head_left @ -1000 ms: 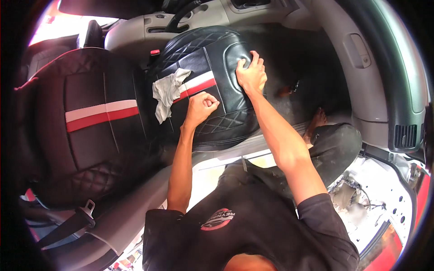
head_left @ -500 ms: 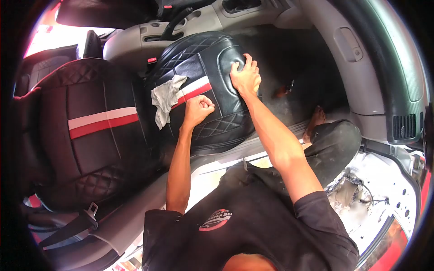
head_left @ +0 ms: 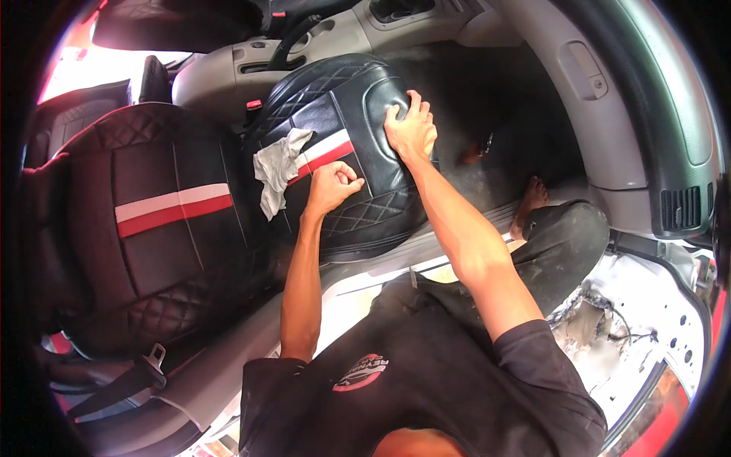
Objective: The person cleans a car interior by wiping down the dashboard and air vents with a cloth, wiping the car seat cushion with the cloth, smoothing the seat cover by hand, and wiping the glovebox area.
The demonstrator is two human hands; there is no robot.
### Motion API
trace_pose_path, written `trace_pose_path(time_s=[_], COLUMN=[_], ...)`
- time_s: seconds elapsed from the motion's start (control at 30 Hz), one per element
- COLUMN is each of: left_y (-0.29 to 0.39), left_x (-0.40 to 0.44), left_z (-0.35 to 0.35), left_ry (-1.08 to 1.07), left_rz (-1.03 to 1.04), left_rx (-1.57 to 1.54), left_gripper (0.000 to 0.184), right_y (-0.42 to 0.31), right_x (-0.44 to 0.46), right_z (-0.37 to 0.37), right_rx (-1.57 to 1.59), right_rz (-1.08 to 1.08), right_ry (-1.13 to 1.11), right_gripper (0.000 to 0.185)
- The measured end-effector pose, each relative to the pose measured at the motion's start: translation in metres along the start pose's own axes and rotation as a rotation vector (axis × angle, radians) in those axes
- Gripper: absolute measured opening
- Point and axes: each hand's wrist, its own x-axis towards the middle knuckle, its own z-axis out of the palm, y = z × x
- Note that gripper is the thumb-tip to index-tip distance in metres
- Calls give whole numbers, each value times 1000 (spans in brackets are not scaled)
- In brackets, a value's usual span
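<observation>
The cushion is free between left hand and right hand; cloth obstructs rearward.

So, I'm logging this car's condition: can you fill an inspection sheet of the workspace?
Surface: black seat cushion with white and red stripes.
Job's things: that seat cushion, creased near its front.
Clutter: crumpled pale cloth on the seat cushion.
Hands: left hand curled over the seat cushion, contents unclear; right hand spread on its front.
Cables: dark cable by white door panel.
Surroundings: striped backrest, seat belt, grey console.
</observation>
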Motion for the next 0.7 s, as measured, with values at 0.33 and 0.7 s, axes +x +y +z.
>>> trace_pose_path(time_s=[0.33, 0.7], left_y=[-2, 0], left_x=[3, 8], left_z=[-3, -5], left_ry=[-44, -80], left_rz=[-46, -41], left_rx=[-68, 24], left_gripper=[12, 14], right_y=[0, 0], right_x=[0, 0], right_z=[0, 0], right_rx=[-7, 2], right_rz=[-2, 6], right_ry=[6, -1], right_gripper=[57, 58])
